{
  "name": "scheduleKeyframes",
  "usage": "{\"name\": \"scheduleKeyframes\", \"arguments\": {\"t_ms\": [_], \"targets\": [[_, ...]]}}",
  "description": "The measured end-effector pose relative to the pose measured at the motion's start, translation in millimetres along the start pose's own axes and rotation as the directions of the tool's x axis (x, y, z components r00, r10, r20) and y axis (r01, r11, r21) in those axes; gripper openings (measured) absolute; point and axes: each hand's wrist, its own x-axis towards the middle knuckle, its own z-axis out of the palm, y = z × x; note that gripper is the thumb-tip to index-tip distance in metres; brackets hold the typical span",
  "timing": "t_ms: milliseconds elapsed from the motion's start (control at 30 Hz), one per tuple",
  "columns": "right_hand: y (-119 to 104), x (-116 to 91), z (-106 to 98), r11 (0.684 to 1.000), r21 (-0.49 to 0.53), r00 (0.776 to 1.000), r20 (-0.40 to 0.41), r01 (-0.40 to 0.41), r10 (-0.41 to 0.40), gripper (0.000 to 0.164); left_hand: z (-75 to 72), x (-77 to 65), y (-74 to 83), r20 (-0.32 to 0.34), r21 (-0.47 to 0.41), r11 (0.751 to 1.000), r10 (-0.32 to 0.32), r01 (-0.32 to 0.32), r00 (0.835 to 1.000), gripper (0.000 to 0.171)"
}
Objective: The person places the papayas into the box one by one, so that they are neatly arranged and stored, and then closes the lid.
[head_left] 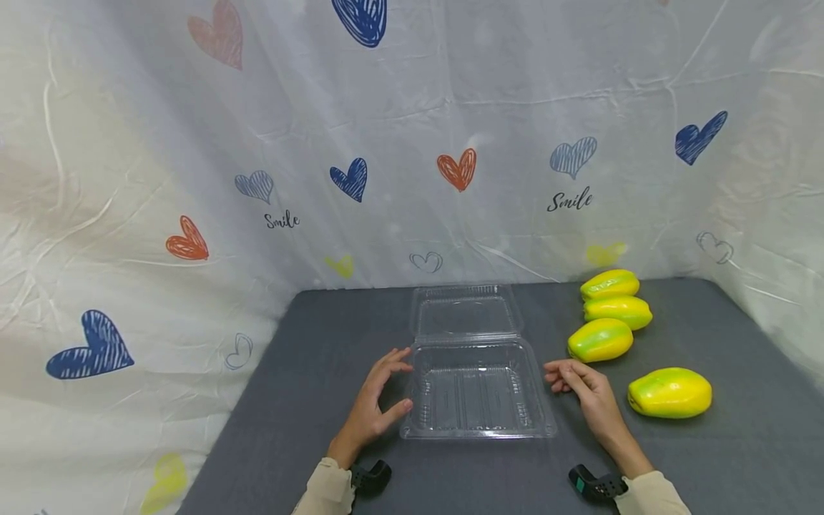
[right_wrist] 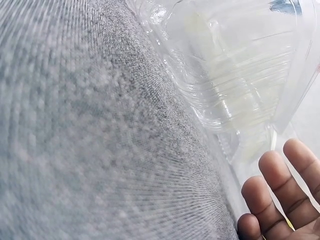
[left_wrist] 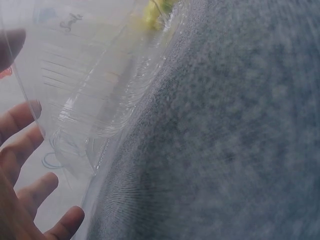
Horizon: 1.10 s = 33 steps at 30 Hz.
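A clear plastic clamshell container (head_left: 473, 390) lies on the grey cloth with its lid (head_left: 466, 315) folded back, away from me. Nothing lies inside its base. My left hand (head_left: 372, 406) is at the container's left side, its fingers spread and relaxed, the fingertips (left_wrist: 34, 110) right at the rim. On the opposite side is my right hand (head_left: 587, 397), fingers loosely bent with nothing between them, just right of the rim. In the right wrist view its fingers (right_wrist: 275, 172) appear beside the clear plastic wall. A yellow-green papaya (head_left: 601, 340) sits just beyond the right hand.
Two more papayas (head_left: 609, 284) (head_left: 618, 312) stand behind that one in a row. A single papaya (head_left: 670, 393) lies nearer, right of my right hand. Behind the table (head_left: 335, 343) hangs a white curtain (head_left: 399, 236) printed with hearts.
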Motion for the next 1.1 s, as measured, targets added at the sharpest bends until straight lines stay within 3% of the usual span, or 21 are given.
{"name": "scheduleKeyframes", "arguments": {"t_ms": [267,567,867,1100], "targets": [[-3,2,0,1.0,0.002,0.998,0.068,-0.013,0.013,0.032,0.5,0.0,-2.5,0.004,0.01,1.0,0.011,-0.011,1.0,0.048],[-13,4,-3,0.994,-0.09,0.991,0.105,-0.068,0.078,0.03,1.0,-0.1,-2.7,0.004,-0.004,1.0,0.009,-0.009,1.0,0.048],[-27,3,-18,0.982,-0.183,0.997,0.067,0.055,-0.044,0.023,1.4,1.4,-1.8,0.005,-0.001,1.0,0.007,-0.007,1.0,0.048],[-39,1,-36,0.923,-0.348,0.986,0.064,0.168,-0.155,0.028,1.8,0.1,-3.2,-0.003,0.002,1.0,0.026,-0.026,1.0,0.048]]}}
